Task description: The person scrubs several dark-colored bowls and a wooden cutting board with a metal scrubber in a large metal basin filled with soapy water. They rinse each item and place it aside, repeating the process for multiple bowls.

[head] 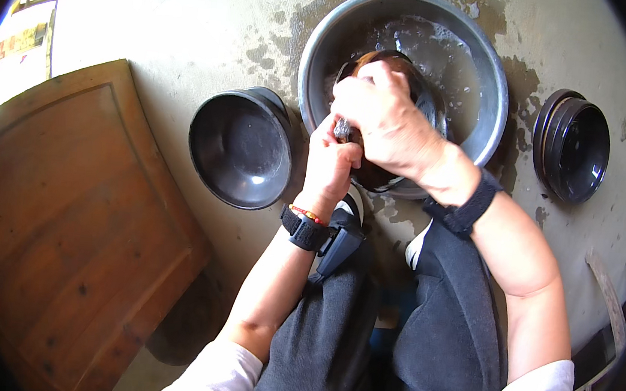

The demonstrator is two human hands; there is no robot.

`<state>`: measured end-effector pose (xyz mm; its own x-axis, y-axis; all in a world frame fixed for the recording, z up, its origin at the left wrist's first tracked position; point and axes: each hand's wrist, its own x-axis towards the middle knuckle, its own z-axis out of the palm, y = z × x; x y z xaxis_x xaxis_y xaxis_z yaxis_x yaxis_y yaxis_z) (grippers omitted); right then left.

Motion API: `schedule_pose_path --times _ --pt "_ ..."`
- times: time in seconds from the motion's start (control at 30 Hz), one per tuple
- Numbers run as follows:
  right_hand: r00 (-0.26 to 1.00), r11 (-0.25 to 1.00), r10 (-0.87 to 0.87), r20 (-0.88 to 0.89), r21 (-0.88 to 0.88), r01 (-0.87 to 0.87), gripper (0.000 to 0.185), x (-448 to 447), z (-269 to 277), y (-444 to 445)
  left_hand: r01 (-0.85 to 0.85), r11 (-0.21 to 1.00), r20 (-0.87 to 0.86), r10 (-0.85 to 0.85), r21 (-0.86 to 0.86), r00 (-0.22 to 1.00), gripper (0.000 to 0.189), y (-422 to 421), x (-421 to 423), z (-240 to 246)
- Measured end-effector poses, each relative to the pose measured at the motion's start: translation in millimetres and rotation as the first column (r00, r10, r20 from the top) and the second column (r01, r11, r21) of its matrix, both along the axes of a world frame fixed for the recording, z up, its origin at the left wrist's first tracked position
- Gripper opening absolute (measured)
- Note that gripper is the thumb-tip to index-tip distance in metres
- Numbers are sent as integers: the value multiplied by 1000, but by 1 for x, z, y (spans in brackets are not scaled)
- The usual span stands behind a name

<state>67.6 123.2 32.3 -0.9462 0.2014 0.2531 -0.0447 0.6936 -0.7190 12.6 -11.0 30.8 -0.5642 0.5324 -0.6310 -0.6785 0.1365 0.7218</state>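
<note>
A dark, brown-tinged vessel (399, 61), probably a pot, is tilted in a large grey metal basin (497, 103) of cloudy water. My left hand (330, 166) grips the vessel's near left side, thumb and fingers closed. A small crinkled silvery piece (343, 128), which looks like steel wool, shows just above my left thumb. My right hand (383, 114) reaches across over the vessel with curled fingers. Whether it grips the vessel or something else is hidden beneath it. Both hands are close together above the basin's near left part.
A black bowl-like pot (241, 149) stands left of the basin. On the right, shiny dark dishes (577, 150) are stacked on the concrete floor (221, 34), which has wet patches. A brown wooden tabletop (79, 218) fills the left side. My shoes (353, 204) are close to the basin.
</note>
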Motion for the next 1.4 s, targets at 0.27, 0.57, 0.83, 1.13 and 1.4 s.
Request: schedule_pose_path --times 0.27,0.57,0.83,1.13,1.4 --pt "861 926 -354 365 7 377 22 -8 -59 62 6 999 5 -6 43 1000 52 5 -3 -6" --pt "988 984 150 45 -105 -144 17 -12 -3 -9 -30 1000 27 30 -4 999 46 -7 -9 -16" --pt "755 931 -315 576 31 365 19 46 -95 70 -70 994 46 66 80 997 56 -16 -8 -33" --pt "707 821 -524 475 59 568 35 62 -100 54 -336 925 367 254 180 895 43 -32 8 -52" --pt "994 989 -107 17 102 105 30 28 -30 -44 -338 941 233 322 30 918 32 -30 12 -66"
